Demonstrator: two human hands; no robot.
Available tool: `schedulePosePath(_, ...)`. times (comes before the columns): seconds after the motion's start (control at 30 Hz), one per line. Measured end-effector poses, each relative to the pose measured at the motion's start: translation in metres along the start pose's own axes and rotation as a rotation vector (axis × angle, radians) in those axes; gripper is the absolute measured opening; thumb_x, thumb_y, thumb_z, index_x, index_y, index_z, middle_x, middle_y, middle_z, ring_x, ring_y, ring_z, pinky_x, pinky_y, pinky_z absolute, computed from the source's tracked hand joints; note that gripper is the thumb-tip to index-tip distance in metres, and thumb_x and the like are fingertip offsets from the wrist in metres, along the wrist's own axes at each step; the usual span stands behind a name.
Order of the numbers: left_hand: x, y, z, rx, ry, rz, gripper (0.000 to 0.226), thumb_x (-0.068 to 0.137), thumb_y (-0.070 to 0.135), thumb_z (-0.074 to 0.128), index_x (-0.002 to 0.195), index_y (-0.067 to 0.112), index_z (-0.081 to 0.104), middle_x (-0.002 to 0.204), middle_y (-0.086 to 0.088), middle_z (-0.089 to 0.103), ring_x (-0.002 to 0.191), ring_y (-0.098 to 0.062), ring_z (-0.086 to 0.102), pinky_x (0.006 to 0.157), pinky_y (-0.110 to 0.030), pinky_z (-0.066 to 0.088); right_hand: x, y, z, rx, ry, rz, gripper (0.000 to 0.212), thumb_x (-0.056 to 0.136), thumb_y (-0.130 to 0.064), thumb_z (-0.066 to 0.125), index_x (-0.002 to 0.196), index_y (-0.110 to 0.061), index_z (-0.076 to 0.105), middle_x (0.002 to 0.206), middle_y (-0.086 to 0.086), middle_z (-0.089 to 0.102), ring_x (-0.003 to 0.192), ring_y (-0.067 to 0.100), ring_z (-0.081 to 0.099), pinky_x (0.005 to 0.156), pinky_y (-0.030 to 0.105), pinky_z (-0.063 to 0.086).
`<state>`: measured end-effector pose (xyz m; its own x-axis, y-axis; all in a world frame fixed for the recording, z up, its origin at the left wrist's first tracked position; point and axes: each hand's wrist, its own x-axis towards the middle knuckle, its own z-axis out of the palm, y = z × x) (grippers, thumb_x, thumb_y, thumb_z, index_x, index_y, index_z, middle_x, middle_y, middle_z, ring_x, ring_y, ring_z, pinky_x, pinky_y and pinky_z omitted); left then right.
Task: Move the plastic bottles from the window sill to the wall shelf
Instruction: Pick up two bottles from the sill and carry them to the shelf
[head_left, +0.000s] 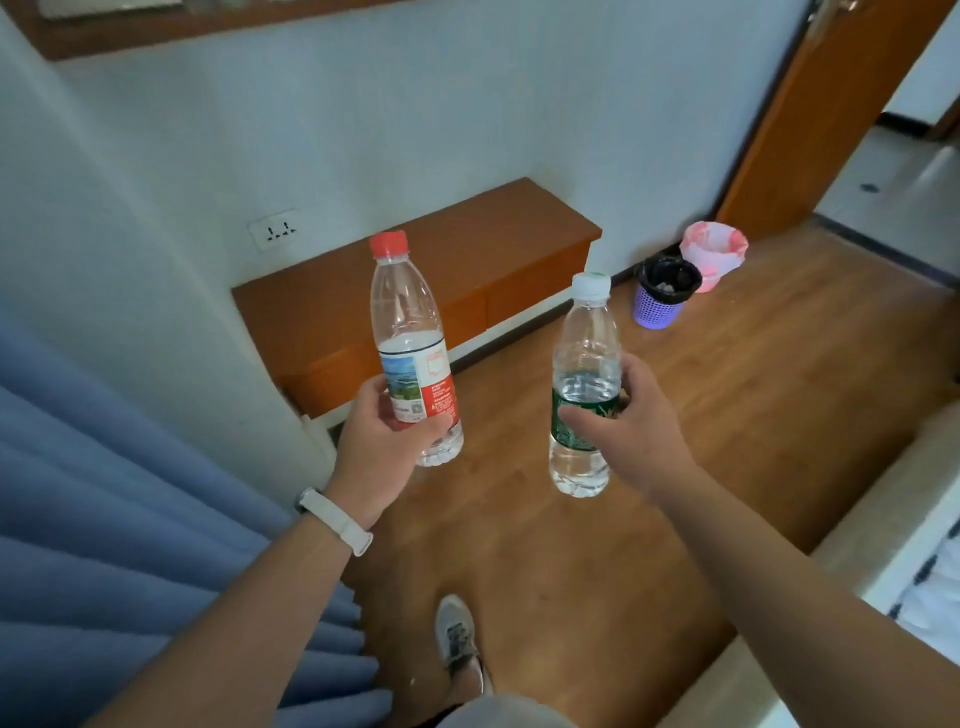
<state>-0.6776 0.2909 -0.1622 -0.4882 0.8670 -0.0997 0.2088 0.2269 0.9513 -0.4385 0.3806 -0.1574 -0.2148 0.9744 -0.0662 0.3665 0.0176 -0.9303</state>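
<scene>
Two bottles are mid-carry at centre frame: your left hand (382, 441) curls round the clear red-capped plastic bottle (410, 332), your right hand (628, 421) round the clear white-capped, green-labelled plastic bottle (584, 343). Next, likely, stand both on the orange-brown wooden wall shelf (467, 249) just above.

Bright, soft, even light; shadows faint. Wide-angle bowing at the edges, door (810, 130) leaning. Overall slightly soft; pale glints on red-capped bottle (402, 312), mild sheen on floor (727, 395).

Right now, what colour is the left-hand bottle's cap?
Red; the cap shows best in the head view.
</scene>
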Motion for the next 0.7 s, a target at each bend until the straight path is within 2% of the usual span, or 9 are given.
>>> schedulePosePath(0.1,0.05,0.004,-0.019,-0.012,-0.028,0.043,0.067,0.079,0.028,0.08,0.135,0.026,0.044,0.125,0.01,0.06,0.112,-0.012,0.061,0.092,-0.032,0.054,0.039,-0.021,0.021,-0.043,0.024,-0.017,0.062,0.074,-0.026,0.082,0.126,-0.034,0.049,0.103,-0.016,0.064,0.092,0.0,0.062,0.07,0.02,0.049)
schedulePosePath(0.17,0.08,0.004,-0.036,-0.032,-0.028,0.066,0.066,0.08,0.028,0.079,0.136,0.027,0.044,0.126,0.01,0.06,0.112,-0.012,0.061,0.092,-0.032,0.053,0.066,-0.034,0.039,-0.086,0.012,-0.045,0.058,0.072,-0.031,0.082,0.12,-0.038,0.05,0.1,-0.016,0.066,0.092,0.003,0.064,0.075,0.027,0.053)
schedulePosePath(0.27,0.118,0.004,-0.059,-0.061,-0.02,0.07,0.064,0.081,0.027,0.078,0.135,0.028,0.044,0.124,0.012,0.06,0.11,-0.01,0.061,0.086,-0.022,0.052,0.1,-0.053,0.066,-0.101,-0.013,-0.073,0.061,0.068,-0.038,0.081,0.12,-0.042,0.051,0.098,-0.018,0.068,0.09,0.002,0.065,0.082,0.041,0.057)
schedulePosePath(0.47,0.169,-0.012,-0.102,-0.061,0.056,0.064,0.065,0.079,0.028,0.08,0.134,0.026,0.046,0.124,0.011,0.061,0.11,-0.011,0.062,0.093,-0.033,0.054,0.152,-0.085,0.119,-0.096,-0.083,-0.126,0.059,0.071,-0.028,0.082,0.12,-0.038,0.052,0.098,-0.015,0.067,0.09,0.004,0.066,0.083,0.044,0.057)
schedulePosePath(0.7,0.208,-0.025,-0.13,-0.044,0.156,0.038,0.064,0.08,0.028,0.079,0.131,0.036,0.041,0.12,0.018,0.055,0.105,-0.006,0.059,0.079,-0.013,0.048,0.205,-0.108,0.172,-0.119,-0.209,-0.156,0.057,0.072,-0.028,0.081,0.117,-0.041,0.048,0.098,-0.015,0.065,0.091,0.006,0.065,0.083,0.041,0.057)
